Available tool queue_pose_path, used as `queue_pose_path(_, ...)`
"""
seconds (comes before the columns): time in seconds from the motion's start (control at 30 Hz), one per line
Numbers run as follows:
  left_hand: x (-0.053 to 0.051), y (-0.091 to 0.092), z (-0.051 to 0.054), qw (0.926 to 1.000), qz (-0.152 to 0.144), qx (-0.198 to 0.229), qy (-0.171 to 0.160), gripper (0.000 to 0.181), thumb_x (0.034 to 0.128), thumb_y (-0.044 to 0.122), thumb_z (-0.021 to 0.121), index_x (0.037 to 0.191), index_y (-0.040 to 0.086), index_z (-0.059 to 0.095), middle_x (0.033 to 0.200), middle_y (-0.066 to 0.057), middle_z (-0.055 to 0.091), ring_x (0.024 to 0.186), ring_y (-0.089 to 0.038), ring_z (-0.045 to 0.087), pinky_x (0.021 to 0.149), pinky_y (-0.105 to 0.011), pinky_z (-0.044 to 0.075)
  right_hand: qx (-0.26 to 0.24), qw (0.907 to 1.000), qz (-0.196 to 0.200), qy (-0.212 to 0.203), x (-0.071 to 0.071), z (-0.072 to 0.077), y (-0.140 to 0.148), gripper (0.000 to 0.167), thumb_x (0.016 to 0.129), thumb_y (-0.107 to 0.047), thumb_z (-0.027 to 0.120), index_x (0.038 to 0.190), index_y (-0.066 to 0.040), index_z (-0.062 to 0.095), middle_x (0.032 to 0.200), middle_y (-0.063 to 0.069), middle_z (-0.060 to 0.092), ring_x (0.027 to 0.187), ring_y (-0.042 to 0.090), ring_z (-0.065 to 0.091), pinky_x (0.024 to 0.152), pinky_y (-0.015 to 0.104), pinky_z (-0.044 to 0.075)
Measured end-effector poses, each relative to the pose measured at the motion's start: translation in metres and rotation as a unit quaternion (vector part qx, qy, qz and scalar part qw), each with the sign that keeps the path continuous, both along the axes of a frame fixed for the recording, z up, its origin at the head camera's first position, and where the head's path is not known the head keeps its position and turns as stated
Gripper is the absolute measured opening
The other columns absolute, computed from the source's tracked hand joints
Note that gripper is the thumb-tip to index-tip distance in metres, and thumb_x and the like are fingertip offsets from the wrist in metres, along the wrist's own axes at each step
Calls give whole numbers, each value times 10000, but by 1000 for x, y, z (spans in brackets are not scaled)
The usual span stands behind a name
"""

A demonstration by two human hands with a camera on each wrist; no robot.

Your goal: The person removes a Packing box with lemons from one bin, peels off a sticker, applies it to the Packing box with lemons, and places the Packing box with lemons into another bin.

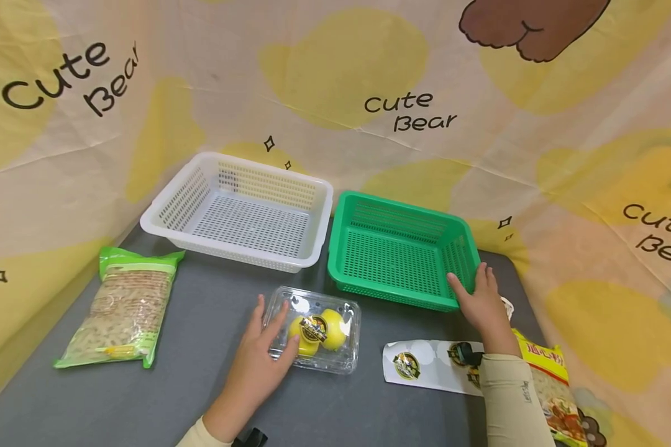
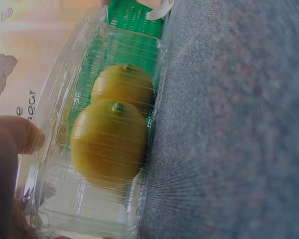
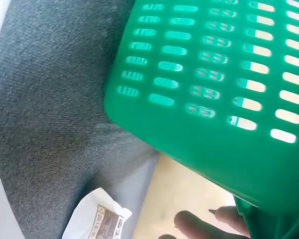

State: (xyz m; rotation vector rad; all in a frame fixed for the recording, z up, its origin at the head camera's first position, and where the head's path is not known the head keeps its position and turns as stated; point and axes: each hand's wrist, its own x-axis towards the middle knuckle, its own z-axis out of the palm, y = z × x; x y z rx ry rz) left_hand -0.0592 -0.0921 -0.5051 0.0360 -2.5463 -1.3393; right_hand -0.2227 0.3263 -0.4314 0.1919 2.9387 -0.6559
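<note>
My left hand (image 1: 260,360) lies with spread fingers over the left end of a clear plastic clamshell box (image 1: 343,363). Two yellow lemons (image 2: 109,144) show through its side, and a round dark label (image 1: 313,329) sits on the lid. In the left wrist view the thumb (image 2: 27,134) is beside the lid. My right hand (image 1: 483,310) holds the near right corner of a green slotted basket (image 1: 391,298), thumb over the rim and fingers outside. The right wrist view shows this basket's slotted wall (image 3: 189,119) close up, with fingers (image 3: 199,226) below it.
A white slotted basket (image 1: 229,245) stands left of the green one. A green-edged bag of dry food (image 1: 125,304) lies at the left. A sheet of round stickers (image 1: 425,366) lies front right, near a yellow-topped bag (image 1: 553,385). Printed cloth (image 1: 324,81) hangs behind the grey table.
</note>
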Motion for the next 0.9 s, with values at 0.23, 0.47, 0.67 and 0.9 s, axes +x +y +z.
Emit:
queue_pose_path(0.23, 0, -3, 6, 9987, 12, 348, -367, 669, 957, 341, 785, 1576, 275, 539, 1667, -273, 324, 1422, -614, 382, 1026, -804, 372, -62, 9999, 20, -114, 2, 2, -2, 1095, 1014, -793, 318, 1628, -53, -207, 1701, 357, -40, 1509, 635, 120, 1150, 772, 200)
queue_pose_path(0.47, -2, -3, 2, 9974, 4, 657, -294, 676, 941, 329, 808, 1565, 272, 553, 1631, -236, 411, 1449, -541, 403, 1074, -769, 355, -83, 9998, -13, -165, 1, 1, -1, 1102, 1000, -816, 310, 1623, -83, -227, 1692, 372, -24, 1491, 653, 147, 1140, 777, 218)
queue_pose_path(0.67, -3, 0, -2, 9962, 69, 872, 24, 670, 933, 271, 808, 1556, 207, 567, 1614, -203, 448, 1466, -487, 411, 1099, -737, 359, -126, 9998, 15, -137, 0, 0, -1, 1095, 1005, -808, 310, 1625, -80, -223, 1687, 381, -17, 1492, 649, 155, 1147, 767, 223)
queue_pose_path(0.9, 2, 6, 0, 9951, 175, 891, 381, 712, 902, 230, 830, 1559, 183, 560, 1619, -196, 442, 1450, -479, 438, 1094, -739, 361, -188, 9998, -11, -106, 2, 0, -1, 1096, 1003, -809, 315, 1634, -85, -214, 1688, 377, -8, 1492, 646, 163, 1149, 763, 227)
